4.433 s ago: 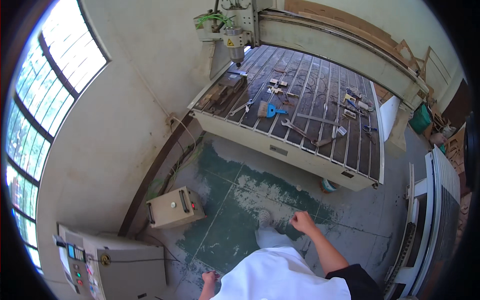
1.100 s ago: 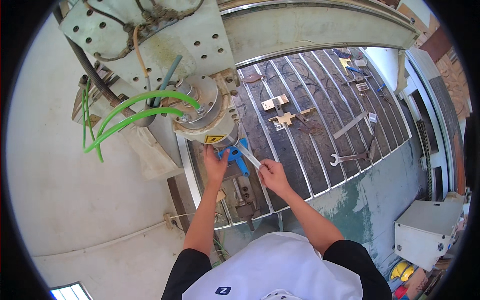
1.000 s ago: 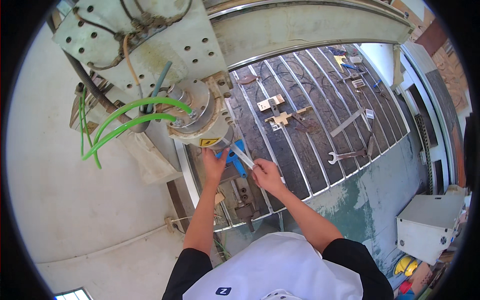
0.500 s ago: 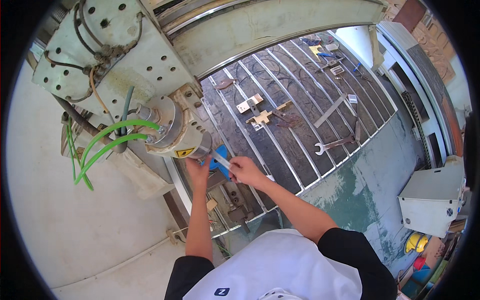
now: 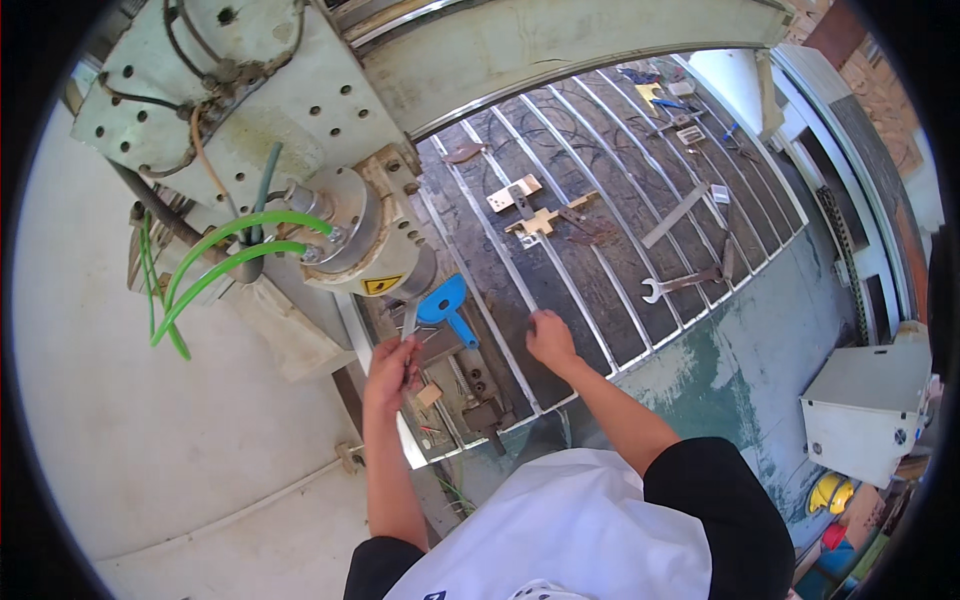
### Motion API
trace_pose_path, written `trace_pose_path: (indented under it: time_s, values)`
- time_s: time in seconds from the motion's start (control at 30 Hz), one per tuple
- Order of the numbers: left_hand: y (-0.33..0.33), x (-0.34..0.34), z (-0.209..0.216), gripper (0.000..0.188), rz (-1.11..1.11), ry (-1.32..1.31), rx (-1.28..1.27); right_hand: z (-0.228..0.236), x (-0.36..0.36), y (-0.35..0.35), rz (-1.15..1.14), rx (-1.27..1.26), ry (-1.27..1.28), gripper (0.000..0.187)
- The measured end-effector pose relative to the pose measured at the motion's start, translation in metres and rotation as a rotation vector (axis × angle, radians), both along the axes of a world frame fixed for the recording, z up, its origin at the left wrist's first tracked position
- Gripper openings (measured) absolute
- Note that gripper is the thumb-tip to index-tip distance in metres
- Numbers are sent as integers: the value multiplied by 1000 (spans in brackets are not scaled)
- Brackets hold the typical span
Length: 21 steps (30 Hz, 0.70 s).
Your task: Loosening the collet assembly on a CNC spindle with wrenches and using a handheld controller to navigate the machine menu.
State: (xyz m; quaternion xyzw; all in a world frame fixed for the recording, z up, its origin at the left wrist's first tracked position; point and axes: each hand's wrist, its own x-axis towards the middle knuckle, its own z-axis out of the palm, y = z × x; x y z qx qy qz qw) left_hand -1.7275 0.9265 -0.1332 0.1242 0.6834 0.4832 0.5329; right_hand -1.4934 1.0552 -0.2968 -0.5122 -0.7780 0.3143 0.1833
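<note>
My left hand (image 5: 392,372) is closed round a flat silver metal bar (image 5: 410,318), which points up toward the underside of the round metal spindle (image 5: 372,235). I cannot tell whether the bar's far end touches the spindle. Just right of the bar lies a blue plastic tool (image 5: 441,300) with a wide rounded head and a short handle. My right hand (image 5: 551,340) is over the slatted machine bed, apart from the spindle, with its fingers curled in. Whatever it may hold is hidden.
Green hoses (image 5: 235,222) loop from the spindle beneath the machine head (image 5: 245,110). An open-end wrench (image 5: 685,284), a flat metal strip (image 5: 675,215) and wooden pieces (image 5: 537,224) lie on the slatted bed (image 5: 573,310). A white cabinet (image 5: 865,405) stands at the right.
My right hand has let go of the metal bar and moved right, away from the spindle. My left hand has come down and now grips the bar. The view has shifted slightly.
</note>
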Motion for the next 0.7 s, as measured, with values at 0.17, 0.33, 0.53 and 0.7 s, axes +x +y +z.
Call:
trace_pose_path:
  time_s: [0.17,0.33,0.53,0.7]
  values:
    - [-2,-6,7,24,-9,139,-36,-18,77,2,-67,-30,-111,9]
    - [3,-3,11,25,-13,141,-26,-16,183,93,-259,218,-658,25]
    - [0,1,7,25,36,188,-64,-16,274,172,0,359,-909,23]
    - [5,11,8,24,56,154,-84,-24,306,207,309,377,-869,29]
